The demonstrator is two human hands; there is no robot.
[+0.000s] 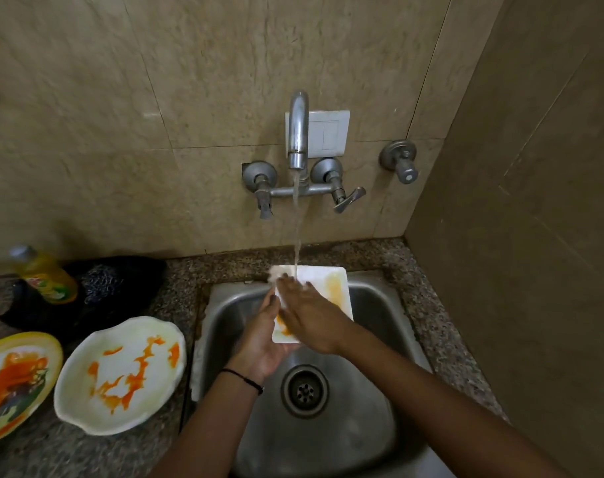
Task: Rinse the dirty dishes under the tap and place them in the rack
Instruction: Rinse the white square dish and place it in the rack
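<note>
A white rectangular plate (330,282) smeared with orange sauce is held over the steel sink (373,339), under the water running from the tap (298,132). My left hand (259,339) grips the plate from below at its near left edge. My right hand (311,315) lies flat on the plate's top face, fingers straight in the stream. On the counter to the left sit a white wavy-edged bowl (121,374) with orange stains and a yellow-rimmed patterned plate (14,381), also stained.
A yellow dish-soap bottle (42,274) and a steel scrubber (99,281) on a dark cloth stand at the back left of the granite counter (176,270). A side wall (518,236) closes the right. The drain (304,390) lies below my hands. No rack is in view.
</note>
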